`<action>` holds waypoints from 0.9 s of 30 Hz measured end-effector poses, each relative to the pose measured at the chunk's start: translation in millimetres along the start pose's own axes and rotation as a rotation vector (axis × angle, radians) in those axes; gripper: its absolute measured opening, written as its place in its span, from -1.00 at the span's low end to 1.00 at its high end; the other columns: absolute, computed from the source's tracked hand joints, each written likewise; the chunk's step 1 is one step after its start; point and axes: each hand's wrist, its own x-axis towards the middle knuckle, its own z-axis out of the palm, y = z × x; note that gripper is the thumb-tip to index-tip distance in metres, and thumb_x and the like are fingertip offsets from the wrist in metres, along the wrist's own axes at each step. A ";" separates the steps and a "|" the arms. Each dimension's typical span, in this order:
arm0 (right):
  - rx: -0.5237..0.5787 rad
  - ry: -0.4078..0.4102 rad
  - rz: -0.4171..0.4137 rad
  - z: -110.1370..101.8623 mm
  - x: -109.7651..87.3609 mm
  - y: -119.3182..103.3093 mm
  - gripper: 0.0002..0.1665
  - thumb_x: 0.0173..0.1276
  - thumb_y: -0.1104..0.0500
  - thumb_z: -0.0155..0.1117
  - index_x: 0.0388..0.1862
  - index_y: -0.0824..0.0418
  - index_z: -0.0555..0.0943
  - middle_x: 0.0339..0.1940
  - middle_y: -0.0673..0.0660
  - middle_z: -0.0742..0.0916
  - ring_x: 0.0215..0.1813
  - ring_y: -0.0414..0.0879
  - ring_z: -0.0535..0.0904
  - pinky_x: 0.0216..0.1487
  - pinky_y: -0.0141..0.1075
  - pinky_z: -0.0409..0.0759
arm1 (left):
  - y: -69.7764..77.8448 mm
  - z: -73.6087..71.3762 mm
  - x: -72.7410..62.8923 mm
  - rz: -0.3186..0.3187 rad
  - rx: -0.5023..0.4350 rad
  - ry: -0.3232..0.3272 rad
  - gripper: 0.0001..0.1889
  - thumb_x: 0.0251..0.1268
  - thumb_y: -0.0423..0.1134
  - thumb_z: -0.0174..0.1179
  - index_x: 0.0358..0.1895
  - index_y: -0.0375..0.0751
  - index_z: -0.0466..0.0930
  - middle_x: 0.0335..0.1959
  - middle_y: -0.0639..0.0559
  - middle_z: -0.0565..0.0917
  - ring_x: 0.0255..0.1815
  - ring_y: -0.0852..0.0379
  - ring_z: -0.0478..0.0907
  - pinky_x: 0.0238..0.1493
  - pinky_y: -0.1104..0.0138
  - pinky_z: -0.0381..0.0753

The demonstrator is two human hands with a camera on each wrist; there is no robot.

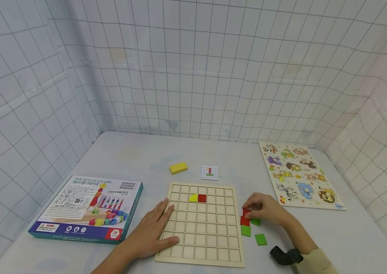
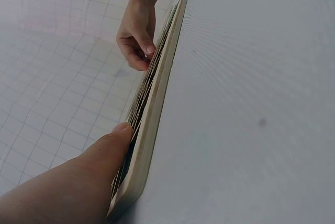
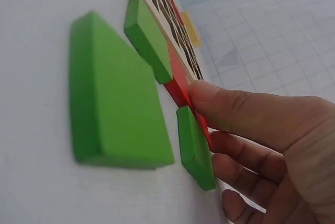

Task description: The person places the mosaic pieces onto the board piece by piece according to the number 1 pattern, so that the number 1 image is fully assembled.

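Note:
A wooden grid board [image 1: 202, 228] lies flat on the table, with a yellow tile [image 1: 194, 198] and a red square tile [image 1: 202, 198] side by side in its upper cells. My left hand [image 1: 149, 229] rests on the board's left edge, fingers spread and straight; its thumb [image 2: 119, 132] lies on the grid. To the right of the board, my right hand [image 1: 264, 207] pinches a red square tile [image 1: 246, 212] between thumb and fingers. Another red tile [image 1: 245, 221] lies just below it. Close by are green tiles [image 1: 246, 231], one partly under the hand.
Behind the board sit a yellow block [image 1: 178, 168] and a small pattern card [image 1: 210, 172]. A boxed bead toy [image 1: 87, 209] lies at the left, an animal puzzle board [image 1: 299, 175] at the right. A black device [image 1: 285, 255] is on the right wrist.

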 end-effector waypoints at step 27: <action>-0.031 -0.005 0.082 2.9 0.6 -4.8 -0.93 0.37 0.21 0.31 -0.22 0.20 0.65 -0.39 0.02 0.64 -0.38 -0.17 0.47 -0.36 -0.35 0.45 | 0.2 0.2 -0.2 -0.007 -0.011 -0.005 -0.02 0.29 0.37 0.03 0.56 -0.23 -0.01 0.58 -0.18 -0.13 0.56 -0.20 -0.21 0.38 -0.21 -0.02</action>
